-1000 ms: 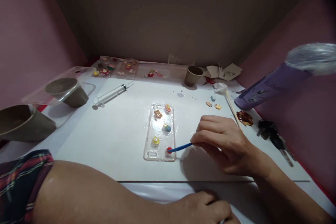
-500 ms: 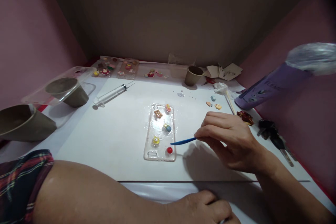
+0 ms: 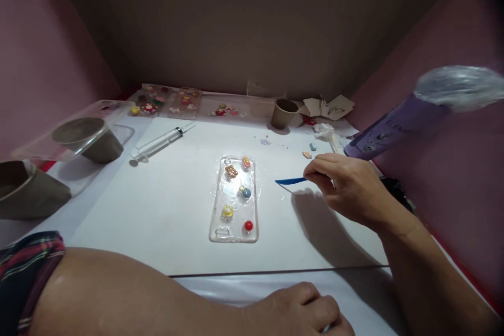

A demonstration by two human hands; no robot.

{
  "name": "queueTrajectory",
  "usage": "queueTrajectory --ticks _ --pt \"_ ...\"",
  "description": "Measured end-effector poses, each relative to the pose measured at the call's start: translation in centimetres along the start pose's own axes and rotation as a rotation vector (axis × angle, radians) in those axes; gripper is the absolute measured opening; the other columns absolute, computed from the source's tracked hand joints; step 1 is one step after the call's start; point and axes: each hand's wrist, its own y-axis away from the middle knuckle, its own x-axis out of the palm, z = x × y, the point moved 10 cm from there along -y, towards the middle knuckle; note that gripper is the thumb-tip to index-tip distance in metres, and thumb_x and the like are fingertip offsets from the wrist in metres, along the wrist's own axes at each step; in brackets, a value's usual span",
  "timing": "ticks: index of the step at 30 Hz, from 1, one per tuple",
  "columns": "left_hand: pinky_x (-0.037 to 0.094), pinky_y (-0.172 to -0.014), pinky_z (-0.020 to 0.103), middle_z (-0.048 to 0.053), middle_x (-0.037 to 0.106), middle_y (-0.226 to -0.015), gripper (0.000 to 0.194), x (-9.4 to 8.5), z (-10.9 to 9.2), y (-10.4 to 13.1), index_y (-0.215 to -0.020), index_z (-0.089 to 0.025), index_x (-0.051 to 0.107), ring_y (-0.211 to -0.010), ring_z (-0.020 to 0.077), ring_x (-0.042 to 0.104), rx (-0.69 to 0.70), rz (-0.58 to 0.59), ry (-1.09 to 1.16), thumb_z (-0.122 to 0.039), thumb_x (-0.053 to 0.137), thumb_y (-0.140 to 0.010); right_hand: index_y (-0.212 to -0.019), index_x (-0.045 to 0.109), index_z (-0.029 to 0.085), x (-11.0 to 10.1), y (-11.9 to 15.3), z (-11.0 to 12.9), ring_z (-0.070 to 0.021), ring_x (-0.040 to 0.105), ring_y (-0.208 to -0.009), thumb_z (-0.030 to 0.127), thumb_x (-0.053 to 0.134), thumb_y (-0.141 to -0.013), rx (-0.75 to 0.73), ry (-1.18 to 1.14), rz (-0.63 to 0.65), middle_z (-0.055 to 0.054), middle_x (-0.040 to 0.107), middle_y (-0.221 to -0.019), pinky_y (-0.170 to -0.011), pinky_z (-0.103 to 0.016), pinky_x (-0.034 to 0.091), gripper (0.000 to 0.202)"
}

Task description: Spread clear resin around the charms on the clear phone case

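Observation:
A clear phone case (image 3: pixel 235 205) lies on the white board, bearing several small charms, among them a red ball (image 3: pixel 248 226), a yellow figure (image 3: pixel 228 211) and a brown bear-like piece (image 3: pixel 231 171). To its right, my right hand (image 3: pixel 342 181) pinches a thin blue tool (image 3: pixel 290 181), whose tip points left toward the case without touching it. My left hand (image 3: pixel 303 311) rests at the bottom edge, in front of the board, its fingers curled; what they hold, if anything, is hidden.
Brown cups (image 3: pixel 284 114) stand at the back and left. A syringe (image 3: pixel 161 144) lies back left. Decorated cases (image 3: pixel 186 103) line the back. A purple cylinder (image 3: pixel 397 126) with plastic wrap leans at the right. Small loose charms (image 3: pixel 307 155) lie near my right hand.
My right hand has moved away from the case, up and to the right, with the blue tool still in it. The whole view has shifted slightly; my left hand stays low.

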Motion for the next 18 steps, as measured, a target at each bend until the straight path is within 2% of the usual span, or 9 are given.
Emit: queueTrajectory --ticks 9,18 --pt "0.039 -0.061 0.028 0.004 0.054 -0.093 0.013 -0.4 0.1 -0.2 -0.092 -0.011 0.064 -0.074 0.0147 0.046 0.007 -0.074 -0.034 -0.019 0.054 -0.089 -0.070 0.060 0.017 1.3 -0.3 0.1 -0.0138 0.053 -0.069 0.007 0.048 -0.084 -0.038 -0.190 0.099 -0.002 0.060 -0.069 -0.071 -0.029 0.041 0.021" --pt "0.039 -0.065 0.028 0.002 0.051 -0.083 0.013 -0.4 0.2 -0.3 -0.094 -0.011 0.062 -0.075 0.0141 0.047 -0.002 -0.054 -0.031 -0.021 0.056 -0.090 -0.071 0.061 0.015 2.7 -0.1 2.7 -0.0118 0.049 -0.069 0.001 0.048 -0.080 -0.086 -0.286 0.264 -0.002 0.058 -0.071 -0.064 -0.025 0.035 0.021"
